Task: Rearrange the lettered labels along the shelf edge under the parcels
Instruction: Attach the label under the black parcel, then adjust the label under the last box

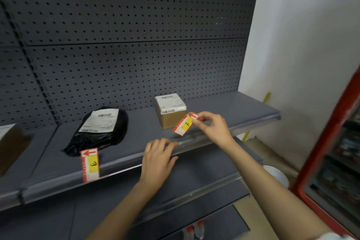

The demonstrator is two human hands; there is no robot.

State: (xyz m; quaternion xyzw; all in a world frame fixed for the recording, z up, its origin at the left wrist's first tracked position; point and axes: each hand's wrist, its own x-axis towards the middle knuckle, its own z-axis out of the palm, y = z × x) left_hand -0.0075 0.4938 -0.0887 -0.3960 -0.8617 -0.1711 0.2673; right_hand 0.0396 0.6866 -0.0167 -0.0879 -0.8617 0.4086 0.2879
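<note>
A dark grey pegboard back panel [124,31] rises behind a grey metal shelf [229,107] whose clear front edge strip [253,122] runs from the left corner to the right corner. A white wall [303,45] stands past the shelf's right end, with a red-framed glass door [331,161] nearer the camera. Toward the shelf's left half lies a black plastic parcel [101,134] with a white shipping label on top, close to the front edge. A small cardboard box [171,111], also bearing a white label, sits further right, near the middle of the shelf's depth. The edge of another brown parcel [9,146] shows at the far left. The person's left hand [157,161] rests on the front edge strip between the two parcels, fingers curled over the strip and holding nothing that can be seen. The right hand [212,126] hovers just above the edge in front of the cardboard box, its fingers pinched shut on one end of a red, white and yellow label marked F [186,123], which tilts clear of the strip. A matching label marked E [90,164] stands upright in the strip below the black parcel, its red arrow pointing left. A lower shelf [194,177] lies beneath.
</note>
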